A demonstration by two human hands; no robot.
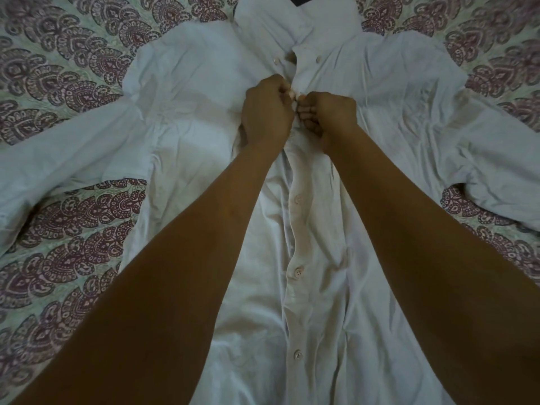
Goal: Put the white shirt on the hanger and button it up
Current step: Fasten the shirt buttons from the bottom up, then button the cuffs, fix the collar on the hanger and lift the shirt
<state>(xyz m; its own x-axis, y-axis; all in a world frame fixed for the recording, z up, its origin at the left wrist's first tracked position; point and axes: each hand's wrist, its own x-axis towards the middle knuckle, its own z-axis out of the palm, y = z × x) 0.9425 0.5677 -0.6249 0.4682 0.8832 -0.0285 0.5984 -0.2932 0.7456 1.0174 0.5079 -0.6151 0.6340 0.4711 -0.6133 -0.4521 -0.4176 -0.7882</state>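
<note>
From my remote seat, my left hand (267,112) is curled tight, thumb and fingers pinching the edge of the white shirt (190,118) at chest height, just under the collar (292,21). My right hand (327,118) is curled the same way and pinches the opposite edge, so the fingertips (304,108) of the two hands touch over the front opening. What sits between the fingertips is too small and too hidden for me to tell. Both forearms run up from the bottom corners and lie over the lower part of the shirt. Just above the hands the front gapes slightly, and two small buttons (276,62) sit on either side of the gap at the collar points. Below the hands, between my forearms, three buttons (297,271) show in a line down the front strip, and the two front edges lie together there. The shirt is spread front side up on a bedspread (73,229), collar away from me and hem toward me. Its cloth is creased, with folds bunching around the hands. One sleeve (58,162) stretches out to the left and the other sleeve (496,159) to the right, both flat on the bedspread. The bedspread is pale green with rows of maroon paisley shapes, and it shows on both sides of the shirt and under the sleeves.
</note>
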